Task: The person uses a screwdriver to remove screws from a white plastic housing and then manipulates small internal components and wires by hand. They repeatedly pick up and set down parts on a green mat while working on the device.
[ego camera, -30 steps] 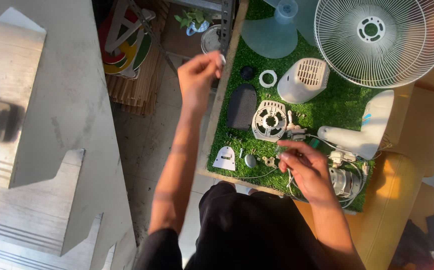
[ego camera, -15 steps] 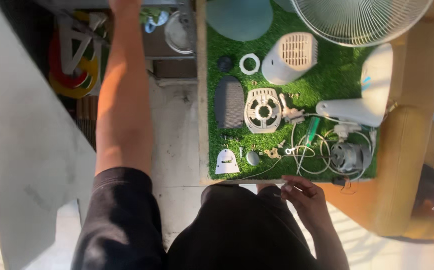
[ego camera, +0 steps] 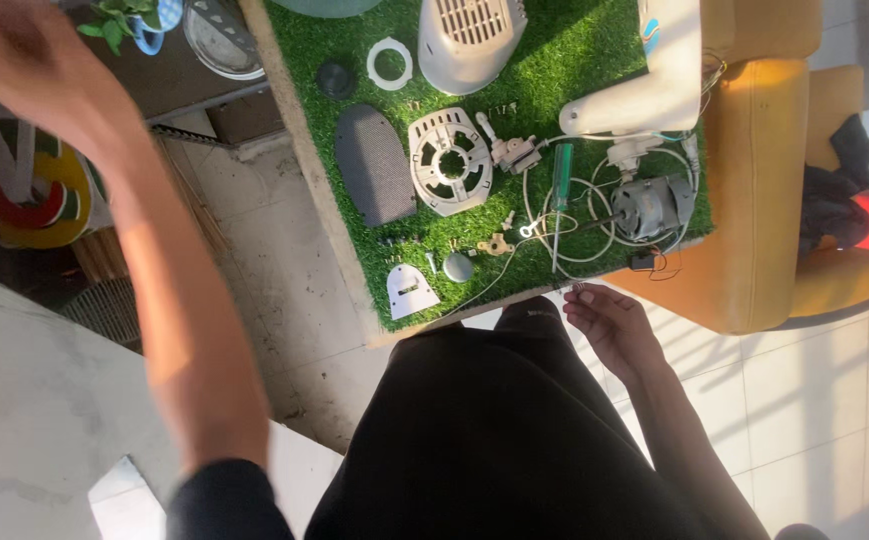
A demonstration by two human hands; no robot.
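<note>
My right hand hovers just off the near edge of the green turf board, fingers curled, with a tiny dark piece at the fingertips. On the board lie fan parts: a grey motor with white wires, a green screwdriver, a white slotted round frame, a dark oval cover, a white vented housing and a white fan neck. My left hand is raised far to the left over the floor, blurred.
A white ring, black cap, small white plate and grey round cap also lie on the turf. A yellow seat stands right of the board. A metal bowl and potted plant sit at top left.
My right hand has drawn back from the small parts on the board to just past its near edge. My left arm has swung out to the left, away from the board.
</note>
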